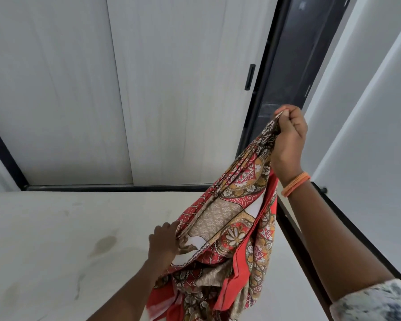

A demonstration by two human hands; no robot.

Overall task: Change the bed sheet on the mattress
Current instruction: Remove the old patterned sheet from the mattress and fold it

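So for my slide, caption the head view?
Both hands, right and left, lift a bunched patterned sheet above the bare mattress.

We have one wide-angle view, worn on our head. It looks forward and down, close over our arms, across the mattress (56, 239) toward the wardrobe doors (102, 89).

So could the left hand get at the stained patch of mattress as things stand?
Probably yes, but not freely. The left hand is near the stain with only bare mattress between them, yet it is gripping the sheet, so it would have to let go or drag the cloth along.
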